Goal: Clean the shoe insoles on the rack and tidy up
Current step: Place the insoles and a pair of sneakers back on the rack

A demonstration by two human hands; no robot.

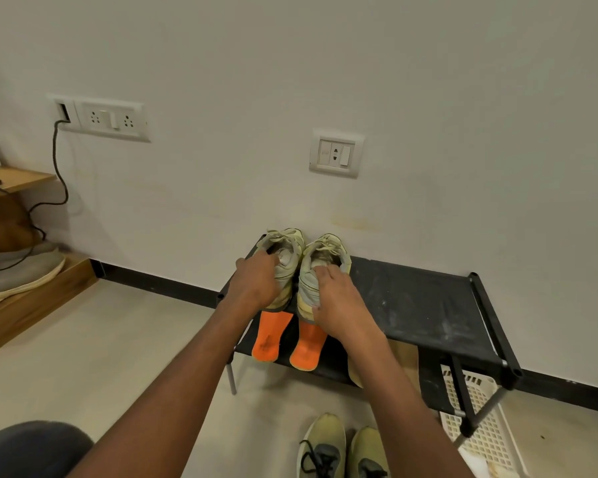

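Fingers (pixel 328 270) of the right hand (pixel 339 305) are curled over the collar of the right shoe (pixel 320 267), with the thumb against its heel, so that shoe is gripped; fingers (pixel 268 262) of the left hand (pixel 256 284) are hooked at the opening of the left shoe (pixel 287 250), though how far they reach inside cannot be told. Both shoes are stood side by side, touching, on the top shelf of the rack (pixel 428 298), toes towards the wall. Two orange insoles (pixel 271 336) are seen already taken out, leaning on the lower shelf just below the shoes, and a dark mark is visible on the left one. Removal therefore appears done, or the shoes are being set back; cleaning of the insoles is judged not finished, since that mark remains. White dust is spread over the top shelf, so wiping may also be left. A second pair (pixel 342 450) is stood on the floor in front, and a white basket (pixel 480 426) lies under the rack's right end; both are probably to be tidied afterwards.
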